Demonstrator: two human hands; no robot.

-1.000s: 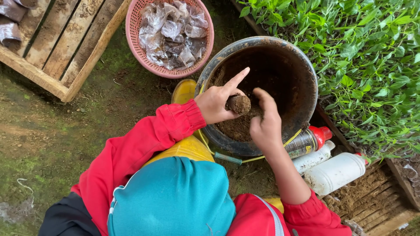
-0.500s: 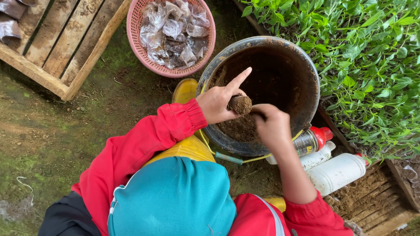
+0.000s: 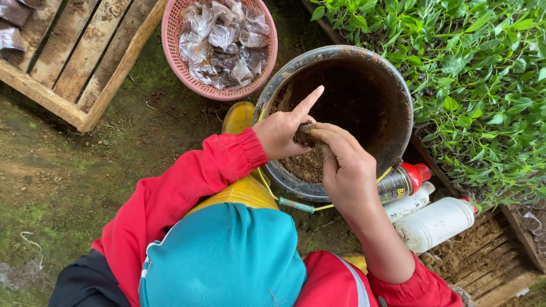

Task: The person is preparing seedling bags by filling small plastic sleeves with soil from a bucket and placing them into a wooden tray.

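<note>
Red long sleeves (image 3: 187, 187), teal cap (image 3: 224, 258), yellow rubber boots (image 3: 239, 116)

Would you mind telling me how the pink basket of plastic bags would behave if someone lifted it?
The pink basket probably lifts lightly, since it holds only crumpled plastic bags. Its thin mesh wall may flex, and loose bags might slide out.

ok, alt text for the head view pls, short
Seen from above, a person in red sleeves holds a small soil-filled bag in the left hand and presses on it with the right hand, over a soil-filled bucket. A pink basket of plastic bags, seedlings and bottles lie nearby.
</note>
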